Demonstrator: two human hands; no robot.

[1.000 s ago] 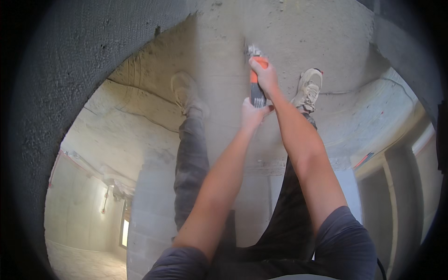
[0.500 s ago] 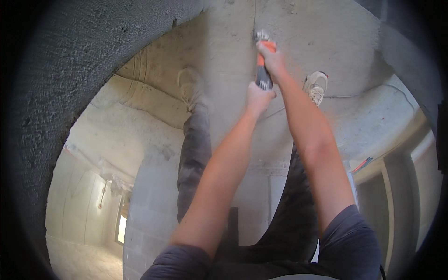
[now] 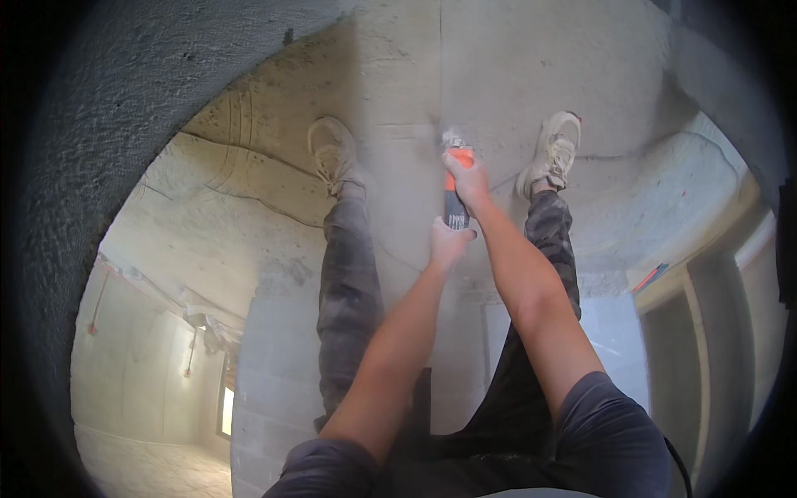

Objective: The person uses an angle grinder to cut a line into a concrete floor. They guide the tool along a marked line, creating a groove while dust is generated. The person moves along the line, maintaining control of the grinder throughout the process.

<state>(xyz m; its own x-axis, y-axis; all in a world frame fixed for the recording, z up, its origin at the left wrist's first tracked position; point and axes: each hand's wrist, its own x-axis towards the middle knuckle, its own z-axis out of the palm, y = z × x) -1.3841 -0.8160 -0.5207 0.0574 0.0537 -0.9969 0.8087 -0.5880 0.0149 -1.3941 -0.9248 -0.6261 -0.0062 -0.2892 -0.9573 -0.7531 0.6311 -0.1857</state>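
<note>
Dust (image 3: 403, 203) hangs as a pale haze over the concrete floor (image 3: 515, 91) around an angle grinder (image 3: 454, 208), orange toward its far end and black toward its near end, which stands in the middle of the scene, between the left shoe (image 3: 334, 151) and the right shoe (image 3: 558, 149). Both hands are closed around it: the right hand (image 3: 471, 183) wraps the orange front part, while the left hand (image 3: 451, 244), nearer the body, grips the back of the black housing. The metal head (image 3: 452, 141) points to the far side, so whitened and blurred that I cannot tell how deep the disc sits, or whether it touches the concrete. A thin dark line (image 3: 441, 66) runs almost straight from just by that head toward the far edge. The step in hand looks like cutting or scoring this line, with the far stretch apparently marked and no matching line clear on the near side. Judging from that, the next move calls for a firm two-handed hold, the disc kept upright and in line with the mark, an even draw toward the near side, and both shoes well clear of the cutting path.
</note>
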